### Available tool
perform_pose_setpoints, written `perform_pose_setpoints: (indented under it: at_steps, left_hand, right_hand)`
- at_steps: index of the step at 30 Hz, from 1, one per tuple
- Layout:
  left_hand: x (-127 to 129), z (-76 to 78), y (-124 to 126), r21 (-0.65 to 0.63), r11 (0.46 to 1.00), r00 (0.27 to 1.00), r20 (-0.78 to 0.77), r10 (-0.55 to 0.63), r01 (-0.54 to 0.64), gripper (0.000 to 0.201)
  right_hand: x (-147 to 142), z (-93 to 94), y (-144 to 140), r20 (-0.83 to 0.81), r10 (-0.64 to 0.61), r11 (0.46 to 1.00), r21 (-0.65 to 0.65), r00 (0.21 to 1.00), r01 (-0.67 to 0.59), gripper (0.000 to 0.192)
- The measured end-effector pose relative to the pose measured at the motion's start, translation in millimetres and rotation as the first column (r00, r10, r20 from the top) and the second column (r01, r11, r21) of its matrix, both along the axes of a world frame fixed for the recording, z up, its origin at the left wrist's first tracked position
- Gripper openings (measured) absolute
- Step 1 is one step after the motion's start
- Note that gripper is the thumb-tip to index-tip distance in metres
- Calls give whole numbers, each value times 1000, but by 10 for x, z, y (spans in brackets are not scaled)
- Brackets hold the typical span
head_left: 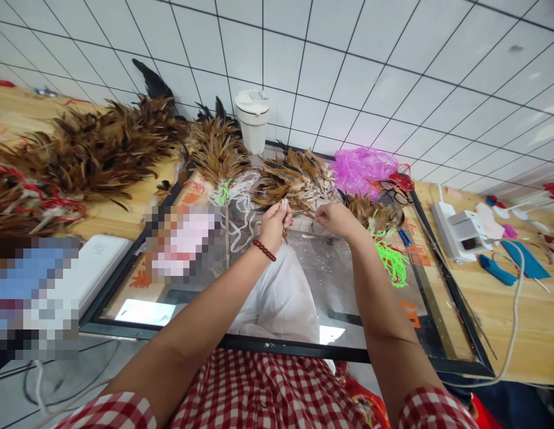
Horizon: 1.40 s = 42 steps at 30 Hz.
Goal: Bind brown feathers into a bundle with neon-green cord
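Gripping feather bundle [295, 185], hands [273, 225], white cup [253, 119] behind, pink plastic [360, 170] probably bags

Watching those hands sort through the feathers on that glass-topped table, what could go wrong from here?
1. The left hand grips a feather bundle whose loose feathers might slip out and scatter across the glass panel.
2. The white string lies tangled right beside that hand and could snag the feathers.
3. The white cup stands just behind the bundle; a pull on the feathers or string might tip it.
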<state>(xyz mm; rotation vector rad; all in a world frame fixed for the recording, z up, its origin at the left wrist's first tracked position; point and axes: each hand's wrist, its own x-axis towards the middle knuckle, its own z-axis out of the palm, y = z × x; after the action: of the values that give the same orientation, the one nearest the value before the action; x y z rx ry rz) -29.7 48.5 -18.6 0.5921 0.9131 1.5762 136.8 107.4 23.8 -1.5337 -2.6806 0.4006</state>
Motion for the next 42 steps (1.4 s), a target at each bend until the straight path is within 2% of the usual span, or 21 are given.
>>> perform_pose_setpoints:
  at_steps: [3, 7, 9, 13, 15, 18, 20, 23, 25, 28, 31, 34, 37, 42]
  left_hand:
    - [1, 1, -1, 6, 1000, 1000, -2, -5, 5, 33]
    - [4, 8, -7, 4, 1000, 1000, -19, -8, 8, 34]
    - [5, 12, -10, -1, 1000, 999, -30, -12, 12, 34]
    - [11, -1, -15, 19, 999, 998, -45, -48, 49, 34]
    - [22, -8, -20, 60, 998, 997, -68, -32, 36, 34]
    - [50, 8, -43, 131, 991, 985, -165, 54, -33, 33]
    - [70, 35, -72, 144, 989, 971, -231, 67, -34, 28]
    - [91, 60, -112, 93, 994, 954, -297, -31, 61, 21]
    - [95, 53, -122, 48, 990, 936, -335, -106, 129, 25]
    - [89, 26, -107, 59, 988, 933, -340, -117, 146, 33]
    - [85, 14, -81, 112, 988, 968, -239, -79, 108, 35]
    - [86, 18, -69, 129, 988, 984, -165, -68, 90, 35]
    - [84, 23, -72, 125, 988, 977, -207, -57, 84, 35]
    - [68, 2, -83, 158, 986, 929, -370, 1, 62, 34]
  right_hand:
    - [-56, -34, -18, 107, -40, 999, 22, 993, 38, 20]
    - [-48, -7, -33, 188, -19, 1000, 28, 982, 14, 23]
    - [-24, 47, -37, 142, -6, 999, 35, 990, 1, 22]
    - [35, 202, -56, -62, -15, 992, 128, 998, 22, 22]
    - [46, 263, -79, -81, -1, 986, 168, 997, 14, 21]
    - [6, 309, -134, -2, 35, 983, 178, 999, -34, 22]
    - [-54, 324, -186, 43, 84, 983, 157, 995, -90, 23]
    - [-154, 356, -268, 38, 203, 970, 132, 978, -206, 24]
    - [-193, 381, -303, -2, 252, 959, 134, 968, -249, 25]
    - [-189, 398, -300, -130, 221, 964, 177, 967, -197, 23]
    - [-142, 387, -256, -253, 125, 971, 230, 959, -66, 23]
    - [-111, 371, -227, -330, 98, 976, 215, 939, -26, 22]
    - [-117, 362, -224, -394, 91, 984, 178, 915, -22, 21]
    - [-131, 346, -218, -439, 114, 988, 148, 891, -53, 22]
